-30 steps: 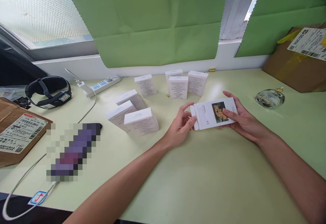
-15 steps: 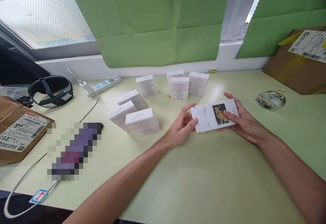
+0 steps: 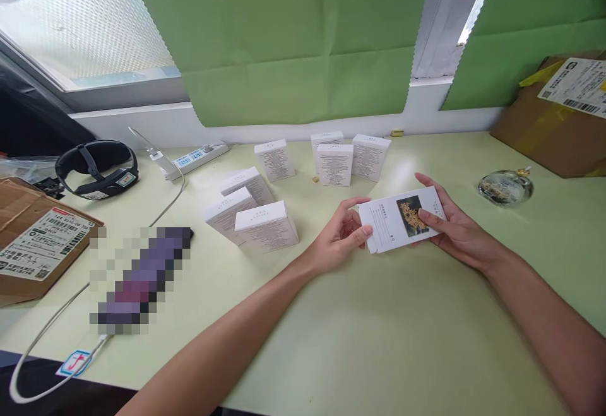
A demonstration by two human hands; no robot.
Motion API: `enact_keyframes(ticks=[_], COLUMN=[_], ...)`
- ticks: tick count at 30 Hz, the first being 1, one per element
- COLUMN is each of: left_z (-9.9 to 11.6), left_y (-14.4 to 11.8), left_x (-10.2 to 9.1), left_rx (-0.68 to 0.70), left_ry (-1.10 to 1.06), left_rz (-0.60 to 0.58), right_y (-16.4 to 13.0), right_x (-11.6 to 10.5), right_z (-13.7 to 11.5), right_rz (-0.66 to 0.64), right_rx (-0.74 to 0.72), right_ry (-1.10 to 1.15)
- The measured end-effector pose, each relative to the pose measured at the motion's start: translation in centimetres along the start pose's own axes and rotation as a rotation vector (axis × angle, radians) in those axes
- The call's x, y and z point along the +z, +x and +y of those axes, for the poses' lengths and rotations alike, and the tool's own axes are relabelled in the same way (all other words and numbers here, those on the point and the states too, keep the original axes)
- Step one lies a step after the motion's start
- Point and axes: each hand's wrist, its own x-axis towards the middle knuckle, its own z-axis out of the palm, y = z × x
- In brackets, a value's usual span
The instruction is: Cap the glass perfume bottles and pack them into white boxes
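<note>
The end flap that stood open a second ago is now pressed shut under the left hand (image 3: 339, 237), whose fingers pinch one end of the white box (image 3: 401, 219) above the surface (image 3: 379, 340) while the right hand (image 3: 452, 230), palm hidden beneath, grips the other end.

Held above the middle of the desk (image 3: 388, 340): a carton (image 3: 401, 219), left hand (image 3: 337, 239) at its left end, right hand (image 3: 454, 230) under its right. Behind it, near the back edge, three upright boxes (image 3: 349, 158); left of those, four more boxes (image 3: 255, 204). Towards the right edge, a glass bottle (image 3: 505, 187), with a cardboard parcel (image 3: 553, 122) behind in the back right corner. Near the back left corner, a power strip (image 3: 196, 158) and a headset (image 3: 97, 168).
</note>
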Motion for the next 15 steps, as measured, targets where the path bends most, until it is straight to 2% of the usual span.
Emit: enact_keyframes(ticks=[15], left_z=[-0.56], left_y=[-0.03], left_x=[-0.1], left_rx=[0.072], left_ry=[0.0], left_rz=[-0.107], right_y=[-0.33], right_x=[-0.01], right_z=[-0.31], right_rz=[-0.058], right_rx=[0.049], right_ry=[-0.095])
